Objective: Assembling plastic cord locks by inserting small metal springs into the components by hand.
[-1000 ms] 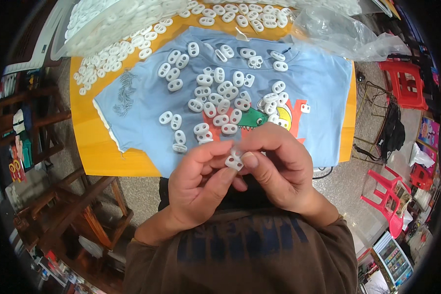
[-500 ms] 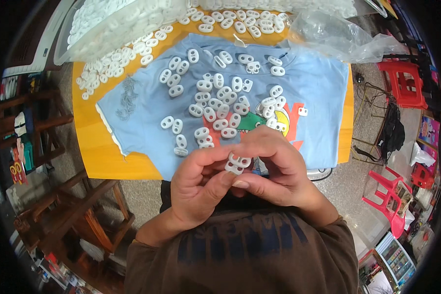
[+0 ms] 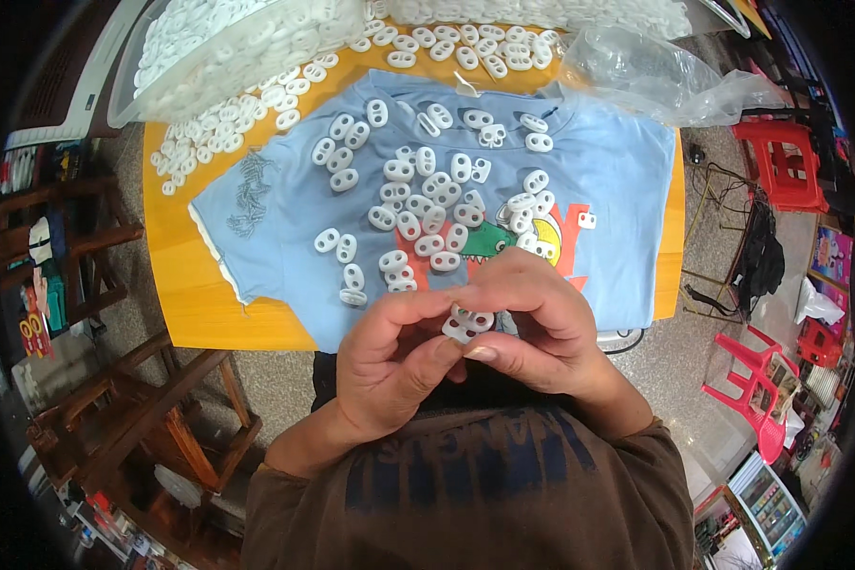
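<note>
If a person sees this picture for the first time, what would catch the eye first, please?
Probably the light-blue T-shirt, spread in the centre over a yellow table, with many white two-holed pieces scattered on it. Just below, the left hand and right hand pinch small white parts between them. Toward the right edge, a bright red stool stands out.

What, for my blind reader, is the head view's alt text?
Two hands pinch at least one small white holed piece before a blue shirt spread on a yellow table. Similar pieces lie on the shirt; a translucent bin holds more.
</note>
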Demonstrator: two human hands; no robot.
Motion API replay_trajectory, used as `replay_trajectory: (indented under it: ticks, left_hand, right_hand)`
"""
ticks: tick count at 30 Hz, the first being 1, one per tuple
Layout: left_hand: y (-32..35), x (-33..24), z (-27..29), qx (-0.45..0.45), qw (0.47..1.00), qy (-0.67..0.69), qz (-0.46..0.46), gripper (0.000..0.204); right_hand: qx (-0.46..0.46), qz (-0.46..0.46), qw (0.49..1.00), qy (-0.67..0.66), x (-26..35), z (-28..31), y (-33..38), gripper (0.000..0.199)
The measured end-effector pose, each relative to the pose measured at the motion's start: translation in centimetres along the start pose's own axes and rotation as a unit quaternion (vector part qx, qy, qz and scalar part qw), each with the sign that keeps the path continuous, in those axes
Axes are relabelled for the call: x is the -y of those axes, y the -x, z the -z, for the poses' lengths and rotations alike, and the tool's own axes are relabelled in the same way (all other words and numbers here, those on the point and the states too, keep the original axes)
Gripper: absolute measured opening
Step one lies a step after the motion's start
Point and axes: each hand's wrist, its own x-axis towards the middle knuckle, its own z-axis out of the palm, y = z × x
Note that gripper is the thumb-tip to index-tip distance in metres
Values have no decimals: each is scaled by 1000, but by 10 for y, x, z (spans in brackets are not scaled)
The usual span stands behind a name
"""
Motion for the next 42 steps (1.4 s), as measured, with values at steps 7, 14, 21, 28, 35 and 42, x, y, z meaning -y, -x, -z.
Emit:
replay_trajectory:
  ticks: [7, 14, 21, 28, 35, 42]
  left_hand:
    - [-2, -1, 13, 23, 999, -38, -4, 26]
    - [-1, -7, -6, -86, 992, 65, 72, 29]
    - [2, -7, -6, -29, 993, 86, 76, 29]
    - [-3, 9, 4, -26, 982, -155, -108, 30]
    - [-5, 5, 6, 4, 930, -308, -200, 32]
    - [-4, 3, 3, 19, 935, -299, -192, 28]
  right_hand:
    - [-2, 6, 1000, 17, -4, 0, 2, 31]
    - [-7, 3, 999, 47, -2, -5, 5, 36]
    - [24, 48, 995, 82, -2, 0, 2, 41]
    - [17, 61, 996, 55, -10, -5, 6, 36]
    - [7, 63, 998, 10, -14, -10, 12, 35]
    - [-6, 67, 998, 3, -18, -14, 15, 33]
